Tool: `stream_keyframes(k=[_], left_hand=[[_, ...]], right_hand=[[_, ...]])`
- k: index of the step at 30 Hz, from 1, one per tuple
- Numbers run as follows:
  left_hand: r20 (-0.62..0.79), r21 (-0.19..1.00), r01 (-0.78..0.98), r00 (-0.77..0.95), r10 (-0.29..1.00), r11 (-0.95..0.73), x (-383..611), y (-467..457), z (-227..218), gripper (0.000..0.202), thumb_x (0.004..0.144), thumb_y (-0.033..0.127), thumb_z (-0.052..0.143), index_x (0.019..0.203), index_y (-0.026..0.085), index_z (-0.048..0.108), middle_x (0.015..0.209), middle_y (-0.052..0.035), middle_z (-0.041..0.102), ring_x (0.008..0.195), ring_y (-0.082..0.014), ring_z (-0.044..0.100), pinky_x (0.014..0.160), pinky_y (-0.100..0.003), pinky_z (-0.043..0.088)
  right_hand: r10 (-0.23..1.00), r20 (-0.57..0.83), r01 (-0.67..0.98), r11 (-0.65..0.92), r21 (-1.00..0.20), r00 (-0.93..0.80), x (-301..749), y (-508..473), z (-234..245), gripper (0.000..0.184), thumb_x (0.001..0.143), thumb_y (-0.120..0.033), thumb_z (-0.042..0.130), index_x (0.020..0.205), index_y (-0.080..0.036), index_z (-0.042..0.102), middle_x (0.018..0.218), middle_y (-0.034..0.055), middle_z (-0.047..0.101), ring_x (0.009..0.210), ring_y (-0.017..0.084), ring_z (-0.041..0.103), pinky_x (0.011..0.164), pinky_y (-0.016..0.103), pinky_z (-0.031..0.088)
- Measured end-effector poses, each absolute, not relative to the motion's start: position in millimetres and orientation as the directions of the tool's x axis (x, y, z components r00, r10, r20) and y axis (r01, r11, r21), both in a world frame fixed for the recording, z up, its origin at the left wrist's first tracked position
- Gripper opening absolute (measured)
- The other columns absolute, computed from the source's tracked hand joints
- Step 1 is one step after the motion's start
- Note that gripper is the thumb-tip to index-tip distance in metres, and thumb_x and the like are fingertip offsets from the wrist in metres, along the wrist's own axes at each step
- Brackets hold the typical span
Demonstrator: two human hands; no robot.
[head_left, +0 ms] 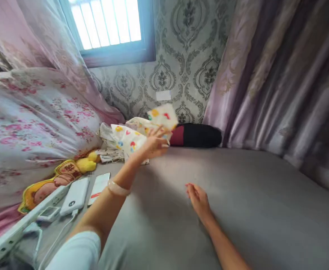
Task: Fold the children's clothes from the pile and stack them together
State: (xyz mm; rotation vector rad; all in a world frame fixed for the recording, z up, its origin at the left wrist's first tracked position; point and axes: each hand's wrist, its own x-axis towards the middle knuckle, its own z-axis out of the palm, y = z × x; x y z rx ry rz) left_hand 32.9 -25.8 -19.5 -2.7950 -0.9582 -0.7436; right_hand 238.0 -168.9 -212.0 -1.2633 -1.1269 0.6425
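Note:
My left hand is stretched out toward the wall with its fingers closed on a white cloth printed with colourful hearts and dots. A corner of the cloth stands up above the fingers, blurred by motion. Behind and left of it, more crumpled pale fabric lies against the pillow side. Over the grey bed sheet, my right hand hangs with its fingers curled together and nothing visible in them.
A black and dark red bolster-like roll lies along the wall. On the left are a white power bank with a cable, a phone, a white rail and yellow plush toys. Curtains hang at the right.

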Motion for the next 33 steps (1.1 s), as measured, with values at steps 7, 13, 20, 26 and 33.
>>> stream_keyframes(k=[7, 13, 20, 26, 33], left_hand=[[0.112, 0.387, 0.327, 0.912, 0.396, -0.862, 99.3, -100.8, -107.7, 0.014, 0.084, 0.024, 0.058, 0.09, 0.02, 0.07, 0.136, -0.0127, 0.058, 0.13, -0.0267, 0.05, 0.109, -0.043, 0.034], [0.173, 0.672, 0.41, 0.723, 0.669, -0.617, 72.0, -128.0, -117.6, 0.04, 0.09, 0.047, 0.05, 0.114, 0.018, 0.063, 0.118, -0.0128, 0.066, 0.101, -0.0216, 0.064, 0.072, -0.026, 0.05], [0.193, 0.653, 0.551, 0.543, 0.817, -0.52, 26.2, -162.2, -119.7, 0.033, 0.093, 0.042, 0.045, 0.082, 0.017, 0.063, 0.07, -0.0004, 0.061, 0.061, -0.0113, 0.05, 0.058, -0.023, 0.039], [0.125, 0.714, 0.524, 0.556, 0.822, -0.463, 8.2, -195.1, -148.0, 0.034, 0.093, 0.049, 0.048, 0.088, 0.018, 0.063, 0.082, -0.0032, 0.063, 0.072, -0.0141, 0.055, 0.06, -0.023, 0.043], [0.171, 0.597, 0.545, 0.63, 0.758, -0.588, -15.8, -207.0, -171.4, 0.046, 0.082, 0.054, 0.065, 0.115, 0.023, 0.059, 0.123, -0.0119, 0.06, 0.112, -0.0271, 0.056, 0.094, -0.04, 0.047]], right_hand=[[0.672, 0.268, 0.061, 0.314, -0.947, 0.691, 256.2, -175.7, -194.6, 0.05, 0.087, -0.066, 0.042, 0.079, -0.019, 0.057, 0.063, -0.0017, 0.055, 0.053, 0.013, 0.05, 0.051, 0.025, 0.042], [0.627, 0.244, 0.046, 0.314, -0.948, 0.74, 267.8, -171.9, -195.9, 0.05, 0.087, -0.066, 0.04, 0.078, -0.019, 0.056, 0.062, -0.0031, 0.053, 0.051, 0.011, 0.049, 0.05, 0.024, 0.041], [0.721, 0.237, 0.07, 0.253, -0.965, 0.651, 267.5, -170.8, -199.4, 0.041, 0.087, -0.055, 0.042, 0.079, -0.019, 0.059, 0.066, -0.0014, 0.058, 0.056, 0.012, 0.053, 0.057, 0.025, 0.045], [0.84, 0.272, 0.199, 0.2, -0.959, 0.469, 277.4, -167.3, -202.9, 0.021, 0.073, -0.03, 0.048, 0.083, -0.02, 0.064, 0.074, 0.0006, 0.065, 0.069, 0.015, 0.06, 0.068, 0.027, 0.049], [0.979, 0.203, 0.437, 0.19, -0.879, -0.017, 290.0, -179.4, -192.9, 0.04, 0.068, -0.012, 0.05, 0.101, -0.022, 0.07, 0.113, 0.004, 0.069, 0.105, 0.018, 0.062, 0.085, 0.028, 0.05]])
